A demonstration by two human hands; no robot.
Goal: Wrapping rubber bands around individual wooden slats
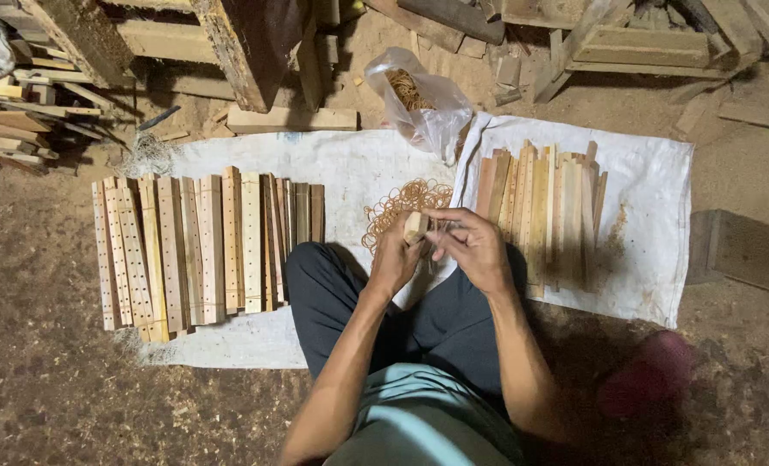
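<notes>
1. A dirt floor (48, 380) strewn with sawdust carries a white sack cloth (652, 259), where a person sits cross-legged in dark trousers; a reddish blur at the lower right is too dim to make out.
2. The left hand (395, 259) curls its fingers around a small wooden piece (416, 226), its lower part hidden in the grip.
3. The right hand (472, 246) pinches something thin beside that piece; what it is cannot be told.
4. Just beyond lies a heap of rubber bands (406, 200) at the cloth's middle.
5. Drilled wooden slats (203, 246) line the cloth's left edge; another stack (540, 207) lies rightward.
6. At the far edge, a plastic bag (423, 103) sags open; timber offcuts (246, 43) are cut off above.
</notes>
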